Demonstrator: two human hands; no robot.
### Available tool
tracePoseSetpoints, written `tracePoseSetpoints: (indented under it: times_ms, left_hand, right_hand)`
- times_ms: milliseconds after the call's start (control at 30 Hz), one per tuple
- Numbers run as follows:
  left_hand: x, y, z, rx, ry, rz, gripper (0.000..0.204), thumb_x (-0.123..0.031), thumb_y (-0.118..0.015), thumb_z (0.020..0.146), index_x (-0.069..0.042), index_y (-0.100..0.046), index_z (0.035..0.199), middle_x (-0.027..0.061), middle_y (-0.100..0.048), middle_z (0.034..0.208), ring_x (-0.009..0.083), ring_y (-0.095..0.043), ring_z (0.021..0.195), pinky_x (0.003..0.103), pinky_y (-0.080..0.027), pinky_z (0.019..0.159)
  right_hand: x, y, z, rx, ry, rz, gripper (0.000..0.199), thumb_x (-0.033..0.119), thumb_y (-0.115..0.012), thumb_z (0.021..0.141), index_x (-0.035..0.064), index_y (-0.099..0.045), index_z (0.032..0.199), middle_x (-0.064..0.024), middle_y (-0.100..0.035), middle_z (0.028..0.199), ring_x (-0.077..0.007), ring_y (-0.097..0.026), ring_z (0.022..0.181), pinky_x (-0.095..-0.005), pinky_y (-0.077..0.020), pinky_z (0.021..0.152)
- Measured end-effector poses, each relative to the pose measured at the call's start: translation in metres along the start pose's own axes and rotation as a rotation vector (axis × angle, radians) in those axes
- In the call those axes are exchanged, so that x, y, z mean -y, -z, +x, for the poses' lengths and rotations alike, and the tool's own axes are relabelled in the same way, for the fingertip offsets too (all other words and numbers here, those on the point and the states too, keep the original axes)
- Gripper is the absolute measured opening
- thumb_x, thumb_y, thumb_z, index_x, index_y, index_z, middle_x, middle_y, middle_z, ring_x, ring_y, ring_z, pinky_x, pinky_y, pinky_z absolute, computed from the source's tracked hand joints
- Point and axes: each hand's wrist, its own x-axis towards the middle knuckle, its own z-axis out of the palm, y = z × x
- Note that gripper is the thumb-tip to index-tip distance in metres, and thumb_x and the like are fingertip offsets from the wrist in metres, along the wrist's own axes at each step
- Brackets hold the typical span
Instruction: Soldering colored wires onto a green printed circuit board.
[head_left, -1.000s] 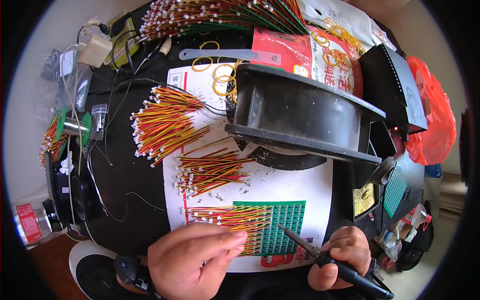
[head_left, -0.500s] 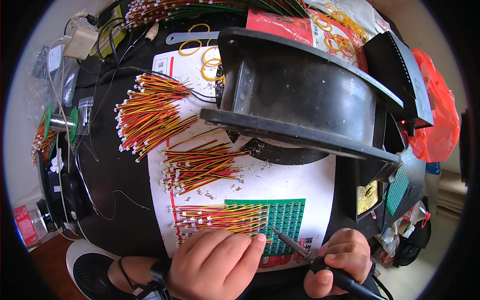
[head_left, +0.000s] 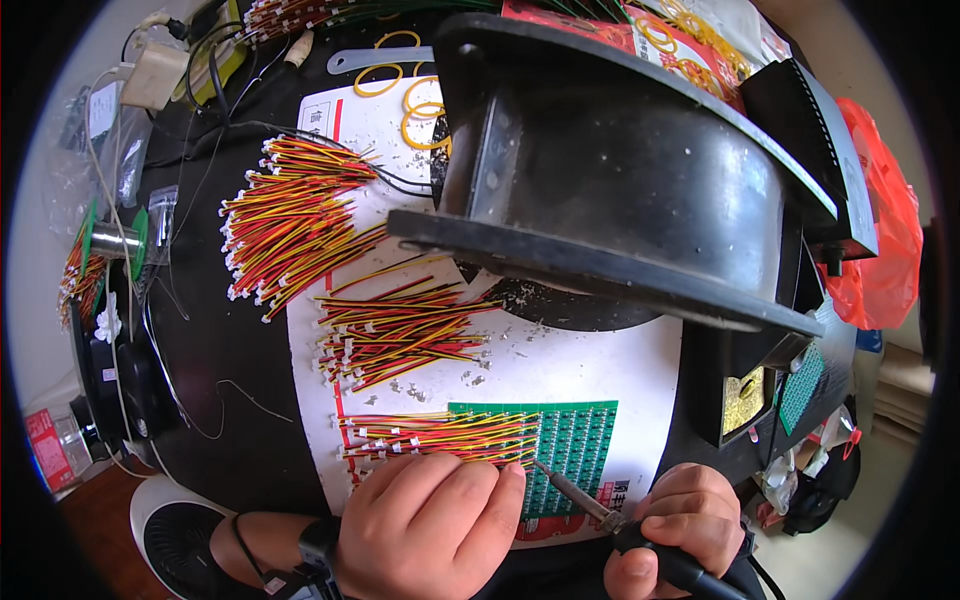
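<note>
My right hand (head_left: 690, 515) grips the black handle of a soldering iron (head_left: 575, 492). Its tip points up and left, at the wire ends on a green circuit board (head_left: 580, 450) and close to my left fingertips. Over the board's left part lies a row of red, yellow and black connector wires (head_left: 430, 437), their white plugs to the left. My left hand (head_left: 430, 515) is closed low over these wires, with thumb and fingers pinched at the board; the hand itself hides most of the wire held there.
Loose connector wires (head_left: 400, 335) and a bigger wire bundle (head_left: 300, 215) lie beyond the board. A large black curved housing (head_left: 640, 170) looms over the sheet. To the right sit gold tip-cleaning wool (head_left: 742, 400) and a black box (head_left: 810, 150); to the left, a solder spool (head_left: 115, 240).
The soldering iron's tip has moved slightly left and down, to the wire ends beside my left fingertips. My left hand has barely moved. The whole view has shifted slightly.
</note>
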Motion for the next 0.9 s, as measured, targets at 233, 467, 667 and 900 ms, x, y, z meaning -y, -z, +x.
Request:
tracePoseSetpoints:
  times_ms: [233, 467, 667, 900]
  left_hand:
    - [0.001, -0.001, -0.003, 0.007, 0.014, -0.018, 0.024, -0.003, -0.071, 0.067, 0.003, -0.071, 0.091, 0.0089, -0.062, 0.081, 0.0228, -0.060, 0.067, 0.030, -0.049, 0.056]
    - [-0.006, 0.007, 0.001, 0.009, 0.056, -0.039, 0.019, -0.001, -0.067, 0.073, 0.004, -0.070, 0.092, 0.0107, -0.062, 0.082, 0.0247, -0.061, 0.071, 0.032, -0.052, 0.063]
    - [-0.003, 0.008, -0.004, 0.046, 0.150, 0.017, 0.015, -0.002, -0.064, 0.080, 0.005, -0.069, 0.092, 0.0128, -0.062, 0.084, 0.0266, -0.062, 0.076, 0.033, -0.054, 0.068]
    - [-0.005, 0.009, 0.002, 0.020, 0.110, -0.072, 0.015, -0.001, -0.065, 0.079, 0.005, -0.069, 0.092, 0.0131, -0.062, 0.084, 0.0270, -0.062, 0.075, 0.034, -0.054, 0.068]
  right_hand:
    - [0.001, -0.005, 0.001, -0.009, -0.027, -0.014, 0.021, 0.007, -0.069, 0.080, -0.0059, -0.056, 0.090, -0.0111, -0.056, 0.064, -0.0210, -0.052, 0.050, -0.0318, -0.0445, 0.050]
    - [0.002, -0.003, 0.002, -0.012, 0.008, -0.018, 0.021, 0.007, -0.069, 0.080, -0.0061, -0.056, 0.089, -0.0109, -0.055, 0.063, -0.0205, -0.051, 0.049, -0.0313, -0.0441, 0.049]
    - [-0.018, -0.020, -0.005, -0.099, 0.055, 0.120, 0.021, 0.008, -0.068, 0.081, -0.0067, -0.055, 0.087, -0.0101, -0.053, 0.061, -0.0191, -0.050, 0.047, -0.0303, -0.0422, 0.046]
    - [-0.004, -0.006, -0.004, -0.138, 0.047, 0.016, 0.020, 0.008, -0.067, 0.079, -0.0071, -0.056, 0.085, -0.0101, -0.053, 0.061, -0.0186, -0.050, 0.047, -0.0301, -0.0411, 0.045]
